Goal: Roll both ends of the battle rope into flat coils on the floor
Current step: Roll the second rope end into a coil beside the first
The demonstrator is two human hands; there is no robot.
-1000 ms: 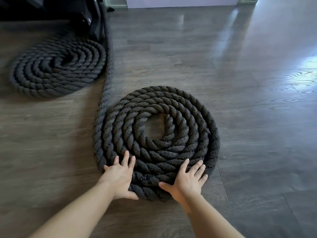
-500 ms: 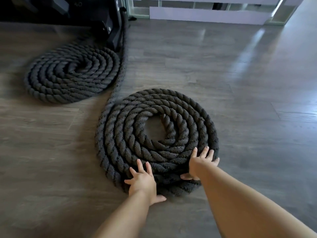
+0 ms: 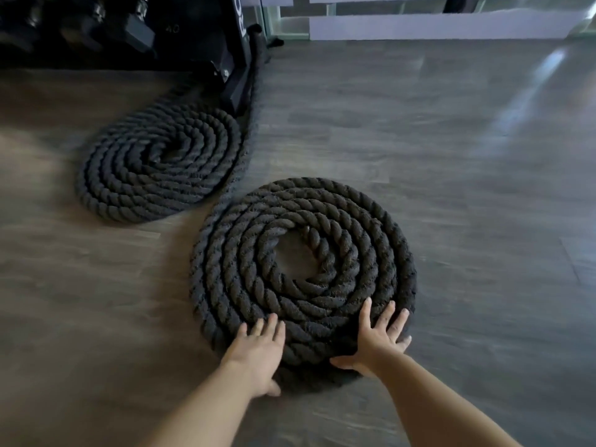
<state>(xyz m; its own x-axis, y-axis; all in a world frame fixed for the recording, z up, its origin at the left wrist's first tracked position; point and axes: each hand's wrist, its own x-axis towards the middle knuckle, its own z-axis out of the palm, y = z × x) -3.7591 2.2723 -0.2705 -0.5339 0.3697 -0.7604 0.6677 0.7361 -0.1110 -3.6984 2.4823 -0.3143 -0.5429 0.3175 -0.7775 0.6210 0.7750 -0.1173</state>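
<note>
A thick black battle rope lies on the wood floor in two flat coils. The near coil (image 3: 300, 269) has a small open centre. My left hand (image 3: 258, 350) rests flat on its near left edge, fingers spread, thumb on the floor side. My right hand (image 3: 377, 340) lies flat on the near right edge, fingers apart. Neither hand grips the rope. The far coil (image 3: 158, 166) sits to the upper left. A straight run of rope (image 3: 250, 101) leads from the near coil past the far coil up to a black rack.
A black equipment rack (image 3: 232, 59) stands at the back left, its base foot beside the far coil. White wall panels and glass (image 3: 419, 24) run along the back. Grey-brown wood floor (image 3: 451, 188) stretches to the right.
The near coil has slid forward toward the far coil and rack under both hands. The view has tilted up, showing more of the rack and back wall.
</note>
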